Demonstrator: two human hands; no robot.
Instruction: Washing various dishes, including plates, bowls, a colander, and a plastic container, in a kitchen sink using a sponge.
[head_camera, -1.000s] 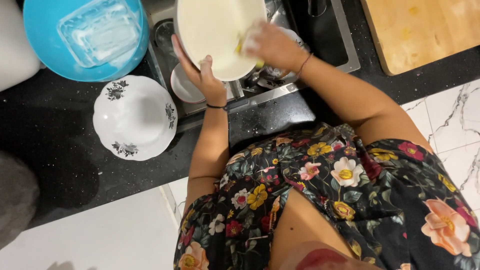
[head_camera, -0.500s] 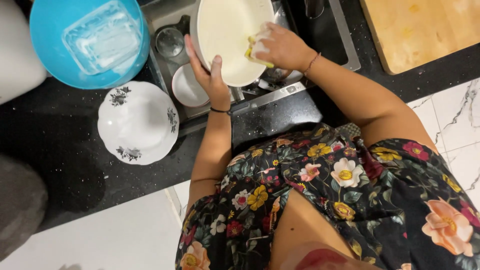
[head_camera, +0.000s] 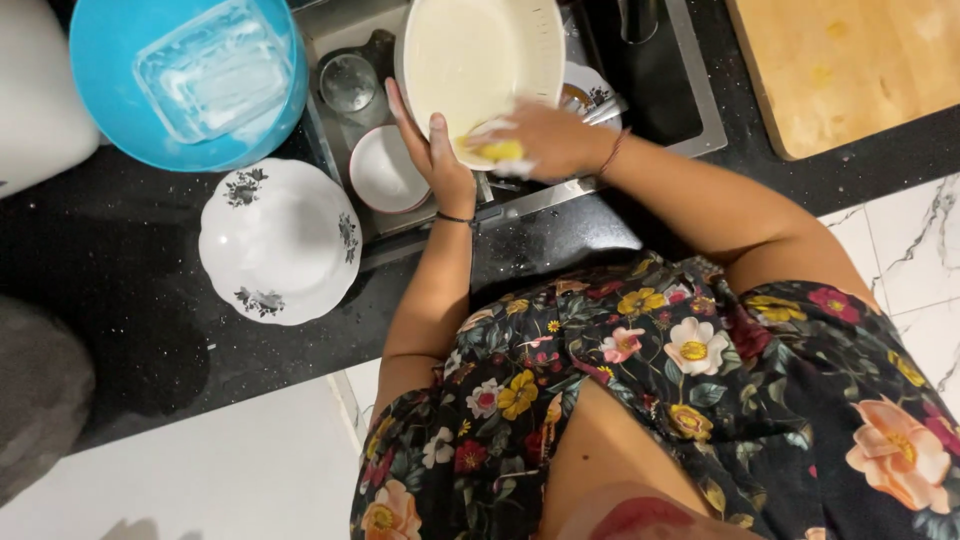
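while the left hand (head_camera: 437, 150) clamps the rim of the large cream-coloured plastic bowl (head_camera: 482, 62), tilting its inside toward the person, the right hand (head_camera: 535, 140) is closed on a soapy yellow sponge (head_camera: 497, 151) pressed to the bowl's lower inner wall — held so over the steel sink (head_camera: 690, 110), probably to let suds drip there. below it sit a small white bowl (head_camera: 385, 172) and a glass (head_camera: 350, 82); an upturned white floral dish (head_camera: 280, 240) rests on the black counter (head_camera: 130, 290).

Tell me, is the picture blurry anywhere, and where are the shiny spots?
In the head view, the right hand scrubbing the cream bowl with a yellow sponge looks slightly smeared; the left hand is sharper. Light glints off the black counter and the sink rim.
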